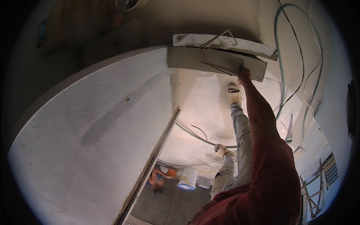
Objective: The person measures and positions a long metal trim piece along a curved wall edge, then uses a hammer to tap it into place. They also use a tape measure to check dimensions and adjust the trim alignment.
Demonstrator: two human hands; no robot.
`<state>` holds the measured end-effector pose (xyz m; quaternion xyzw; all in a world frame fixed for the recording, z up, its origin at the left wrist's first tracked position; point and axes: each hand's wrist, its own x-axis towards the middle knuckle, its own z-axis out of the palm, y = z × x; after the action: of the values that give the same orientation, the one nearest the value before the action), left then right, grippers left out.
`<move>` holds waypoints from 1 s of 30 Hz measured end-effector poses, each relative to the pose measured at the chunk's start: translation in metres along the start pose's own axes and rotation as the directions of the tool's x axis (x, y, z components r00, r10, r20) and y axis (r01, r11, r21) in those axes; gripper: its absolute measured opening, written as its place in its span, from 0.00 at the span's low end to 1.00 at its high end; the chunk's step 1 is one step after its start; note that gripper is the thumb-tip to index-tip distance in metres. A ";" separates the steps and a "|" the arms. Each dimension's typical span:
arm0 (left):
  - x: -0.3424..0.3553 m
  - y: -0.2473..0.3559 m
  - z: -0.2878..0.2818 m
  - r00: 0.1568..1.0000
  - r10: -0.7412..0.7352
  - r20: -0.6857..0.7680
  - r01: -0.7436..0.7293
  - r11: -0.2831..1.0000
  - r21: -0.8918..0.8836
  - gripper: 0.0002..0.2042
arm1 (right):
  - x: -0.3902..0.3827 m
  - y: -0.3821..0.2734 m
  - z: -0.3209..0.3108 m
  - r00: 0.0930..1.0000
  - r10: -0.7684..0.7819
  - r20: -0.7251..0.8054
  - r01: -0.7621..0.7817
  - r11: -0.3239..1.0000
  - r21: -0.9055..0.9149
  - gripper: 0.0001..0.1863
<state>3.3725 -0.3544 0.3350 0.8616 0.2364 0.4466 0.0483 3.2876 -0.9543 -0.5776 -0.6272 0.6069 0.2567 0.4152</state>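
Note:
My right hand reaches up to the right end of a long grey slab-like piece at the top of the wall. Its fingers are closed at the lower edge; what they hold, if anything, is too small and dark to make out. Just above the hand, a small blurred dark shape shows against the grey face. A bent metal rod loops around this piece and a pale, rough-edged slab behind it. My left hand is out of view.
A pale wall fills the left. Hoses and cables hang at the right and trail across the floor. Lower down are a white bucket, another person and a wooden frame.

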 end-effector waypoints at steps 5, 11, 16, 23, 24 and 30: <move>-0.003 -0.007 -0.031 1.000 -0.021 -0.018 0.022 0.999 0.040 0.29 | -0.093 -0.053 -0.027 0.996 -0.034 0.084 -0.009 0.888 0.460 0.07; 0.001 -0.024 -0.039 0.997 -0.072 -0.033 0.071 0.997 -0.018 0.31 | -0.148 -0.074 -0.065 0.883 -0.470 -0.014 0.352 0.640 0.683 0.04; -0.003 -0.049 -0.083 0.988 -0.131 -0.085 0.126 0.990 -0.056 0.33 | -0.225 -0.116 -0.127 0.771 -0.635 -0.058 0.571 0.647 0.505 0.13; -0.008 -0.051 -0.097 0.941 -0.307 -0.144 0.236 0.898 -0.371 0.34 | -0.365 -0.156 -0.213 0.492 -0.868 -0.069 0.761 0.390 0.517 0.16; 0.002 -0.080 -0.113 0.957 -0.257 -0.135 0.201 0.921 -0.334 0.34 | -0.404 -0.161 -0.226 0.452 -0.892 -0.022 0.782 0.384 0.491 0.16; -0.018 -0.076 -0.111 0.937 -0.305 -0.171 0.203 0.873 -0.443 0.33 | -0.634 -0.165 -0.260 0.197 -0.967 -0.159 0.790 0.060 0.610 0.20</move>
<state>3.2481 -0.3091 0.3653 0.7330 0.2510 0.5754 0.2621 3.3175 -0.8364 0.1167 -0.6589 0.0619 -0.1623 0.7319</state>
